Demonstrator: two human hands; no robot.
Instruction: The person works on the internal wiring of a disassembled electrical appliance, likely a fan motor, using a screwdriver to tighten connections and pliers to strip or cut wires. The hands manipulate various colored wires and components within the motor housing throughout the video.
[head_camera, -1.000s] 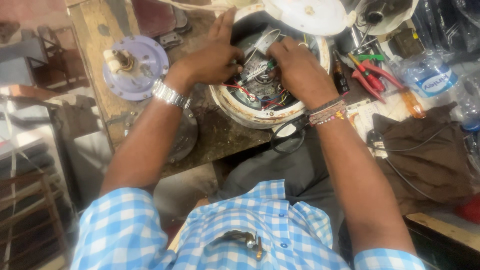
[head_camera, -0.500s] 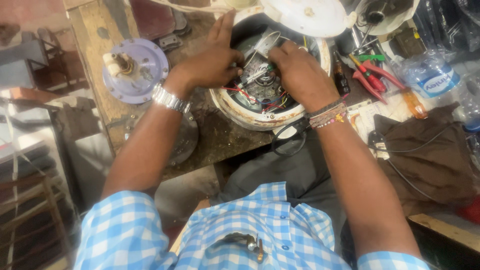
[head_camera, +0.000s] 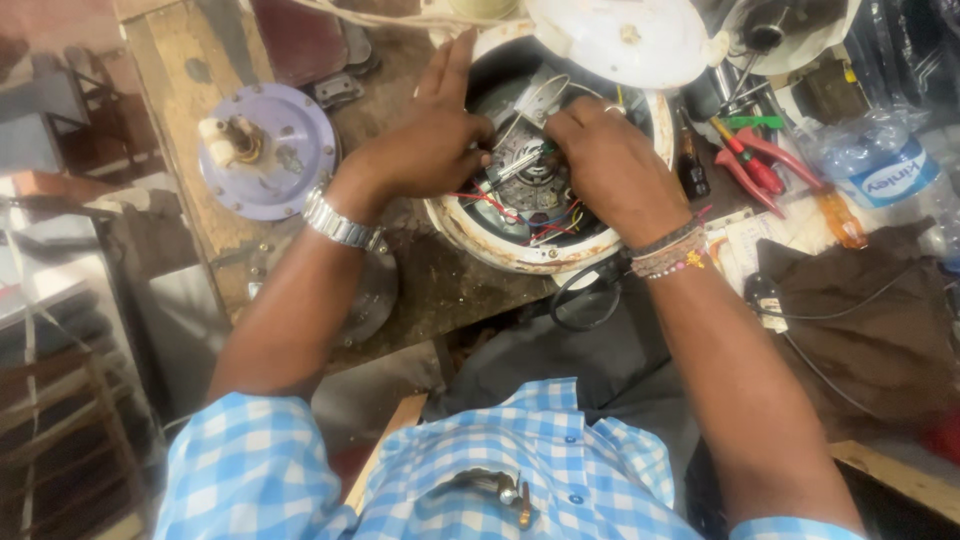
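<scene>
Rust-stained white metal forms the round appliance housing (head_camera: 500, 245) that lies open on the worn wooden table (head_camera: 190, 80), directly in front of the person; inside it sit a metal plate and a tangle of red and yellow wires (head_camera: 545, 225). The left hand (head_camera: 425, 150) rests on the housing's left rim, fingers curled down into the opening and seemingly pinching a small part or wire near the centre, though exactly what it holds is hidden by the knuckles; the right hand (head_camera: 610, 165) reaches in from the other side, fingers closed around what looks like a thin green-tipped tool (head_camera: 535, 155) pointed at the same spot. A white lid (head_camera: 620, 40) tilts up at the far rim; a lilac disc with a cream hub (head_camera: 265, 150) lies to the left, well apart; red-handled pliers (head_camera: 750, 165) and a clear plastic bottle (head_camera: 880, 165) lie to the right.

To do this well, the left hand should probably steady the part firmly while the right works the tool tip with small, controlled moves; the loose wires sit close by, so keeping them clear of the tip seems wise.
</scene>
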